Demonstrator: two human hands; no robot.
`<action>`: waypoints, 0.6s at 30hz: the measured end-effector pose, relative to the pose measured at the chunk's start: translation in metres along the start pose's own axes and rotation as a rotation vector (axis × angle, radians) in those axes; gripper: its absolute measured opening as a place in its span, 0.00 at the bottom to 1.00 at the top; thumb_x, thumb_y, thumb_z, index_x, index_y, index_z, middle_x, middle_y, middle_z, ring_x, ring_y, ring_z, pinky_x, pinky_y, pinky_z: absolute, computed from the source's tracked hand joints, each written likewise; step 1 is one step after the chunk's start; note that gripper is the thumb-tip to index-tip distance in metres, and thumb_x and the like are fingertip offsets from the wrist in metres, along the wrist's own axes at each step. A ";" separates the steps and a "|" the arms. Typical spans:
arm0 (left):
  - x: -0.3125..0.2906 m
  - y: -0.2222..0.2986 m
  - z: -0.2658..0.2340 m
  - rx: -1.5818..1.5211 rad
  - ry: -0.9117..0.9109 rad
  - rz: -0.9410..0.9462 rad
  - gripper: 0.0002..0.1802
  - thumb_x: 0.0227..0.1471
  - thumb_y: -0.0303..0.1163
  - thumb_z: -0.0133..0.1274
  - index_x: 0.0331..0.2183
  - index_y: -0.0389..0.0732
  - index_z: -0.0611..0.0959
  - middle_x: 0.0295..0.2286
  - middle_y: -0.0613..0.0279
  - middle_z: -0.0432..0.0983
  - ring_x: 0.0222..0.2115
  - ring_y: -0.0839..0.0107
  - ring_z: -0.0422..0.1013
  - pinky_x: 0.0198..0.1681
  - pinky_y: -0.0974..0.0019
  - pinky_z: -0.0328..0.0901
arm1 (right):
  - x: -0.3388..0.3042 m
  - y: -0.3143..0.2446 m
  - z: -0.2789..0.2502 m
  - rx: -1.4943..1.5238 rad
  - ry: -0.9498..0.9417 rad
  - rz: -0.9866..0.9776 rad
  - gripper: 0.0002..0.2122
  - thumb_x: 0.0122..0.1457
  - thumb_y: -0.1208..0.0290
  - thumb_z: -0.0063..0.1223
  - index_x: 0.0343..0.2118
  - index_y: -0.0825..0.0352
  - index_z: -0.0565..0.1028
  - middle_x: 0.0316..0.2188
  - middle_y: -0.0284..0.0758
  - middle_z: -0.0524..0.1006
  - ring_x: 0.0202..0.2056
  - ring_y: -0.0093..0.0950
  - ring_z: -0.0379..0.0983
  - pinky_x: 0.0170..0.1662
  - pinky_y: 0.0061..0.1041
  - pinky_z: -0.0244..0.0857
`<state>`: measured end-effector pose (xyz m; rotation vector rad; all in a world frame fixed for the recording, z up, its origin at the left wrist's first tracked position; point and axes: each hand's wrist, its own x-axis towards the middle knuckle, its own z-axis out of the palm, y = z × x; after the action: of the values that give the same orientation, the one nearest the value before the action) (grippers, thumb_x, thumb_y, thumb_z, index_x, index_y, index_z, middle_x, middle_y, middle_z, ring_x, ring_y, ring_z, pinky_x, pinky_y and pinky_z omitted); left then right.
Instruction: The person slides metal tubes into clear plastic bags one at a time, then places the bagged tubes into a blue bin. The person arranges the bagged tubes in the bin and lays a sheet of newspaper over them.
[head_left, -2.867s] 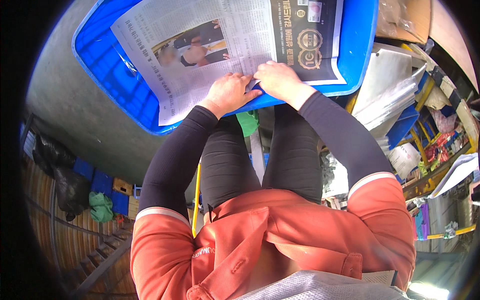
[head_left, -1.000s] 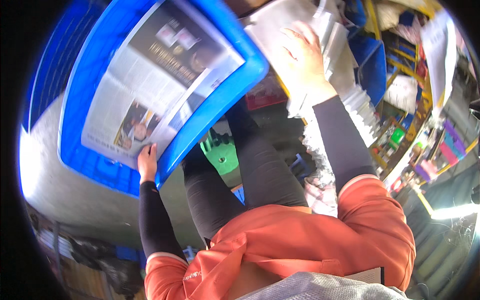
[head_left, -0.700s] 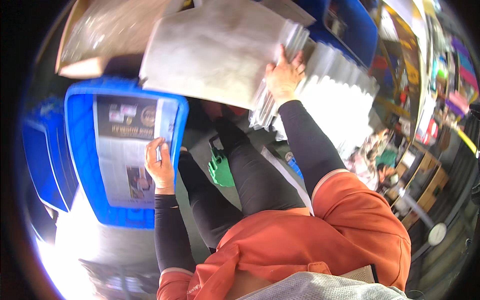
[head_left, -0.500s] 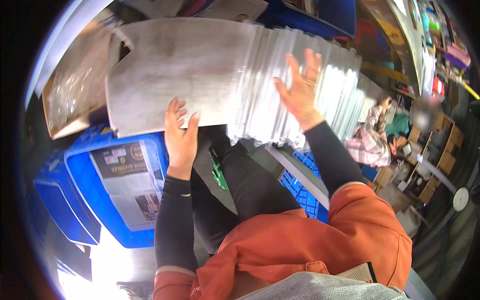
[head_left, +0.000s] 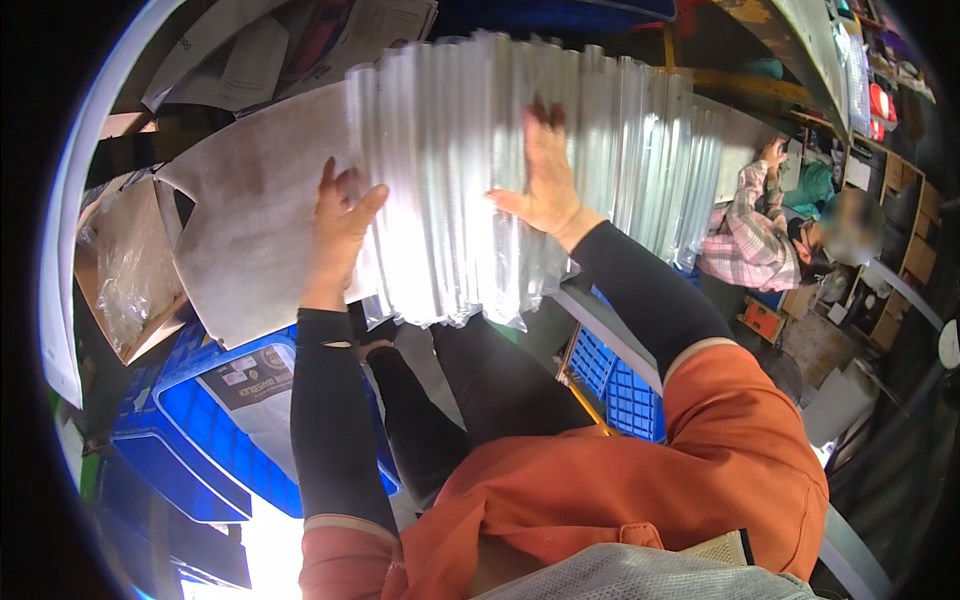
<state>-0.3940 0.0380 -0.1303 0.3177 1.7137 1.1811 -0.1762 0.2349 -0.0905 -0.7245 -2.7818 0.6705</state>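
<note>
A row of long, clear plastic tubes or sleeves (head_left: 430, 190) lies side by side across the pale worktop (head_left: 250, 200) before me. Glare washes out part of the row, so exact shapes are hard to tell. At its left end is my left hand (head_left: 338, 235), thumb and fingers apart, beside the outermost tube; whether it touches is unclear. My right hand (head_left: 550, 190) is over the middle of the row with its thumb spread and fingers stretched out, slightly blurred. Neither hand grips anything.
An open cardboard box (head_left: 130, 270) with clear film stands at the left. Below it is a blue crate (head_left: 180, 400) with newspaper inside. Papers (head_left: 380, 30) lie beyond the worktop. Another blue crate (head_left: 630, 400) sits beneath it. A person in a plaid top (head_left: 750, 240) is at the right.
The tubes now reach much further left over the worktop, covering part that was bare. My right hand has moved left; my left hand has shifted slightly left. The view has shifted somewhat.
</note>
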 end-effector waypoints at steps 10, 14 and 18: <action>-0.025 0.007 -0.098 -0.117 0.027 -0.175 0.53 0.46 0.69 0.49 0.64 0.51 0.50 0.61 0.55 0.50 0.62 0.59 0.46 0.55 0.41 0.48 | 0.061 -0.145 0.071 0.076 -0.197 0.145 0.46 0.39 0.41 0.58 0.62 0.58 0.57 0.63 0.57 0.44 0.63 0.60 0.35 0.57 0.70 0.24; -0.020 0.012 -0.135 0.058 -0.045 0.076 0.53 0.47 0.58 0.56 0.63 0.42 0.50 0.63 0.54 0.45 0.64 0.57 0.40 0.62 0.50 0.41 | 0.081 -0.186 0.081 0.218 -0.054 0.114 0.44 0.40 0.45 0.59 0.61 0.59 0.59 0.63 0.57 0.44 0.63 0.61 0.35 0.58 0.67 0.25; -0.016 0.012 -0.165 0.101 0.047 0.037 0.51 0.48 0.49 0.59 0.63 0.40 0.50 0.62 0.48 0.47 0.64 0.55 0.41 0.63 0.53 0.40 | 0.061 -0.167 0.059 0.360 -0.059 0.107 0.41 0.44 0.49 0.60 0.61 0.63 0.58 0.62 0.57 0.47 0.63 0.57 0.38 0.63 0.54 0.35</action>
<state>-0.5266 -0.0589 -0.1059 0.3874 1.8188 1.1393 -0.3155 0.1130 -0.0594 -0.7886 -2.5778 1.1911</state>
